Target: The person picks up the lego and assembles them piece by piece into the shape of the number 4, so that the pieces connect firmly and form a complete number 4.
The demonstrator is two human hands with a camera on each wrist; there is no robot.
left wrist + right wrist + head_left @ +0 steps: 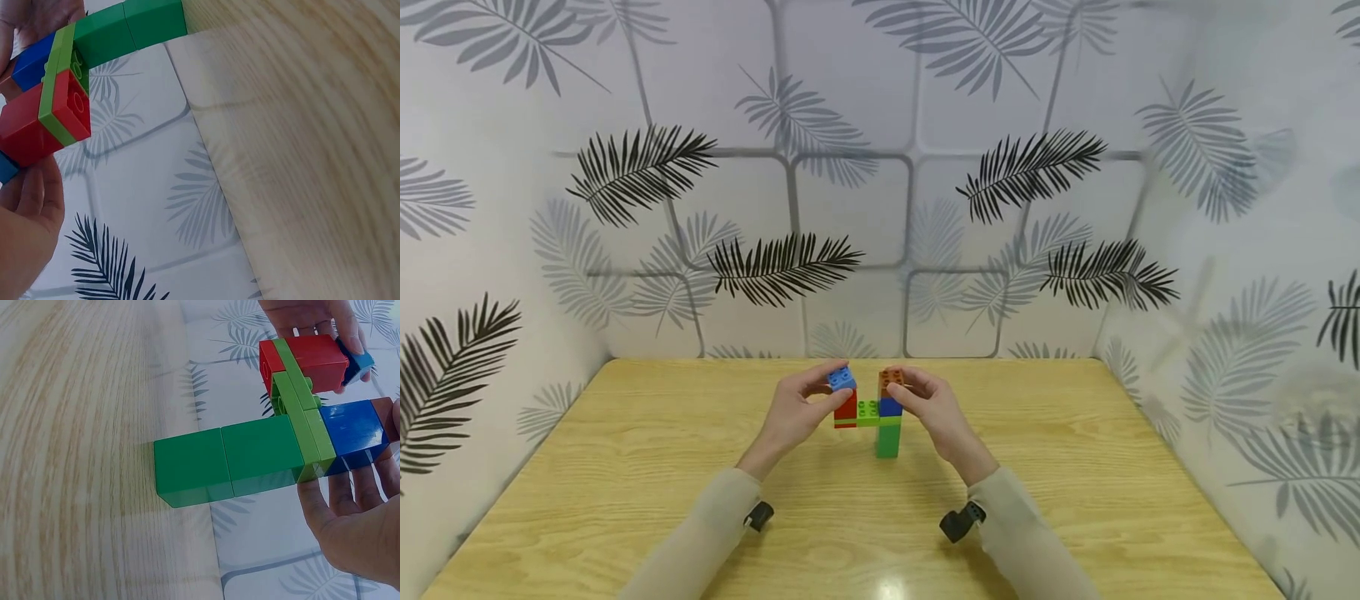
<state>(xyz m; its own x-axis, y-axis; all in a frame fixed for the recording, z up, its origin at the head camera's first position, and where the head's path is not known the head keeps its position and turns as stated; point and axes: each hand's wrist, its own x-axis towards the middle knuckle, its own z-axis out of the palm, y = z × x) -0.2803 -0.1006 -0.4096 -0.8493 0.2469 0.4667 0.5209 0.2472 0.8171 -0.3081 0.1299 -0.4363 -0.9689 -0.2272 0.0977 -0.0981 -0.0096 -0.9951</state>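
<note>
A toy-brick structure stands near the table's middle. Its column has green bricks (194, 465) at the bottom, then lime plates (868, 412), a dark blue brick (353, 428) and a brown brick (891, 380) on top. The plates reach left to a red brick (846, 406), with a thin red piece (74, 103) beneath. My left hand (796, 410) pinches a light blue brick (842, 378) at the red brick's top; it sits tilted there. My right hand (938, 414) holds the column's upper part, thumb on the brown brick.
The wooden table (1045, 467) spreads around the structure. Patterned walls (850, 208) with leaf prints close off its back and sides. A black wrist device (760, 516) sits on the left sleeve, another device (961, 522) on the right.
</note>
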